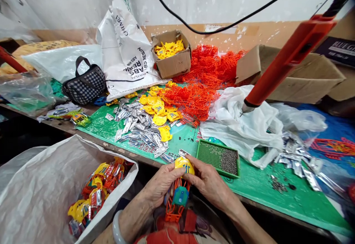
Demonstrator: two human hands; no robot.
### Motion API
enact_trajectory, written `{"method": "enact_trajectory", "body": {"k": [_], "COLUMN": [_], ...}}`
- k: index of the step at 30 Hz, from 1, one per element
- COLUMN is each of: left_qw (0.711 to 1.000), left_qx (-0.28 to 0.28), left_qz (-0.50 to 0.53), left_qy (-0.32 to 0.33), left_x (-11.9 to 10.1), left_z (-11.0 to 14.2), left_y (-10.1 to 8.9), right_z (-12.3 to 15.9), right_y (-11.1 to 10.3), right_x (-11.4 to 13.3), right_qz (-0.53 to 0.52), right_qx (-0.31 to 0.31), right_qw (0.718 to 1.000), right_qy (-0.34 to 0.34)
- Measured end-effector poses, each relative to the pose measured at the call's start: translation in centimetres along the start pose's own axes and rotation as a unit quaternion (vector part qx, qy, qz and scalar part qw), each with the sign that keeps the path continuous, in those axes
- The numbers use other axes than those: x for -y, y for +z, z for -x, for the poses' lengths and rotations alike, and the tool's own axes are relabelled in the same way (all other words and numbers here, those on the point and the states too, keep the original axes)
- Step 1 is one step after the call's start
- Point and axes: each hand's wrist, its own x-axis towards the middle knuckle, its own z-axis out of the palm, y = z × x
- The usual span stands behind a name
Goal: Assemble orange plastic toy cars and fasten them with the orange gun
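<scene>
Both my hands meet low in the middle, just in front of the table edge. My left hand (161, 186) and my right hand (206, 183) pinch a yellow plastic piece (184, 164) from either side. Under the yellow piece hangs an orange plastic frame (174, 210) with a small teal block (180, 196) on it, held between my palms. Fingers of both hands are curled and closed on this assembly. A pale bangle (118, 227) sits on my left wrist.
A green tray (219, 157) of tiny metal screws lies beside my right hand. Silver metal strips (138, 127), yellow pieces (158, 109) and orange frames (199, 88) cover the green mat (100, 125). An orange powered screwdriver (285, 60) hangs at right. A white sack (55, 184) with finished pieces stands at left.
</scene>
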Motion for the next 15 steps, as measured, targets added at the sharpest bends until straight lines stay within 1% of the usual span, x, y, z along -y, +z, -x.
{"method": "enact_trajectory", "body": {"k": [6,8,9,10,11,12,13,14,15], "left_qw": [1.0,0.999,0.999,0.998,0.998,0.998,0.998,0.998,0.998], "left_qx": [-0.013,-0.016,-0.018,-0.022,-0.027,-0.033,-0.038,-0.043,-0.045], "left_qz": [0.006,0.026,0.034,0.038,0.04,0.037,0.034,0.03,0.026], "left_qy": [-0.023,-0.026,-0.031,-0.036,-0.04,-0.042,-0.042,-0.039,-0.036], "left_x": [0.0,0.2,0.3,0.4,0.5,0.5,0.5,0.5,0.5], "left_z": [0.4,0.4,0.5,0.5,0.5,0.5,0.5,0.5,0.4], "left_y": [0.0,-0.2,-0.3,-0.5,-0.6,-0.8,-0.9,-1.1,-1.1], "right_z": [0.1,0.6,0.9,1.2,1.6,1.8,2.0,1.9,1.6], "right_y": [0.7,0.2,-0.6,-1.7,-3.2,-5.1,-7.2,-9.5,-11.9], "right_x": [0.2,0.6,0.7,0.9,1.1,1.2,1.3,1.5,1.6], "right_qz": [0.049,0.068,0.076,0.084,0.092,0.107,0.12,0.129,0.129], "right_qx": [0.006,-0.002,-0.03,-0.082,-0.157,-0.267,-0.385,-0.48,-0.544], "right_qw": [0.999,0.998,0.997,0.993,0.983,0.957,0.913,0.865,0.824], "right_qy": [0.005,-0.003,-0.011,-0.02,-0.032,-0.044,-0.056,-0.073,-0.095]}}
